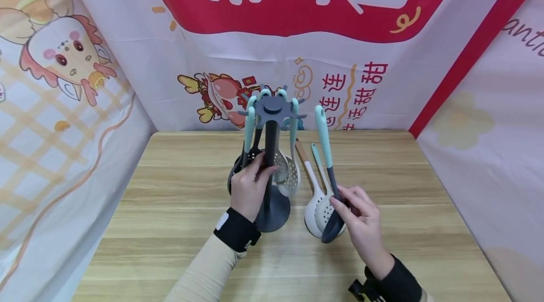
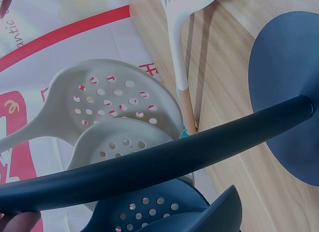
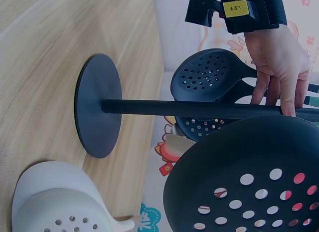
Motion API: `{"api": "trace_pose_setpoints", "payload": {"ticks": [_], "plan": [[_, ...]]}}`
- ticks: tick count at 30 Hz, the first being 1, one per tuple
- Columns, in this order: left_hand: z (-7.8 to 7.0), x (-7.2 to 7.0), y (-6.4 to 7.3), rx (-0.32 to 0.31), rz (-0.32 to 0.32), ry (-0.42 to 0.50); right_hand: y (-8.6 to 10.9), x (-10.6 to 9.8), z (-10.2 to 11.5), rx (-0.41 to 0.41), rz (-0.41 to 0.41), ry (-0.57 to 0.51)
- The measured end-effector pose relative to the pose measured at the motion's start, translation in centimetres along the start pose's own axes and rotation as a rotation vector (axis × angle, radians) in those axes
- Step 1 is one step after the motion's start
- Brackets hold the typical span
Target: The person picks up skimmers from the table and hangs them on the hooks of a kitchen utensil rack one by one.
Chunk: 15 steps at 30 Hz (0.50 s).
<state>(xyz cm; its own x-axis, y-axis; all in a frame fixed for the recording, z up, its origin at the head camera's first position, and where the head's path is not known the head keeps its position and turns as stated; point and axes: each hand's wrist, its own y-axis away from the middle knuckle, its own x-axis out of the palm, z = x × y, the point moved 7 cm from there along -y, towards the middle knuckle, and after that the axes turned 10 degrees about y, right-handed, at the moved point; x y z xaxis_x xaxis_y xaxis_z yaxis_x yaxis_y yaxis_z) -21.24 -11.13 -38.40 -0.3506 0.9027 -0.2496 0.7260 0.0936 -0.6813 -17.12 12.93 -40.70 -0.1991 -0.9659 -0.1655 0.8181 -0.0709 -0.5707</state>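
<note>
A dark utensil stand [image 1: 272, 219] stands upright on the table, its post [image 2: 149, 159] rising from a round base. My left hand [image 1: 247, 187] grips that post below the hook ring. Dark skimmers [image 3: 207, 72] and pale grey skimmers [image 2: 107, 90] hang around it by mint handles. To the right of the stand, my right hand [image 1: 362, 219] pinches a dark skimmer [image 3: 239, 164] low on its shaft near the head, with the mint handle pointing up. The held skimmer's head overlaps two pale utensils lying on the table in the head view.
Beside the stand lie a white utensil with a brown handle [image 1: 312, 198] and a pale skimmer with a mint handle [image 1: 321, 207]. The wooden table [image 1: 178, 245] ends at a printed cloth backdrop [image 1: 238, 49]; more printed cloth hangs at both sides.
</note>
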Motion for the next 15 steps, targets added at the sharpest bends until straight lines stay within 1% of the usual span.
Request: {"api": "trace_pose_setpoints", "payload": {"ticks": [3, 7, 10, 15], "plan": [[0.05, -0.01, 0.00, -0.005, -0.004, 0.009, -0.03, 0.15, 0.02, 0.014, 0.007, -0.008], [0.09, -0.06, 0.03, 0.000, -0.015, 0.019, -0.09, 0.29, 0.11, 0.027, 0.012, 0.008], [0.06, -0.13, 0.07, 0.001, -0.024, 0.021, -0.14, 0.39, 0.20, 0.023, 0.016, 0.030], [0.15, -0.16, 0.11, -0.004, -0.033, 0.030, -0.17, 0.56, 0.19, 0.018, 0.029, 0.025]]}}
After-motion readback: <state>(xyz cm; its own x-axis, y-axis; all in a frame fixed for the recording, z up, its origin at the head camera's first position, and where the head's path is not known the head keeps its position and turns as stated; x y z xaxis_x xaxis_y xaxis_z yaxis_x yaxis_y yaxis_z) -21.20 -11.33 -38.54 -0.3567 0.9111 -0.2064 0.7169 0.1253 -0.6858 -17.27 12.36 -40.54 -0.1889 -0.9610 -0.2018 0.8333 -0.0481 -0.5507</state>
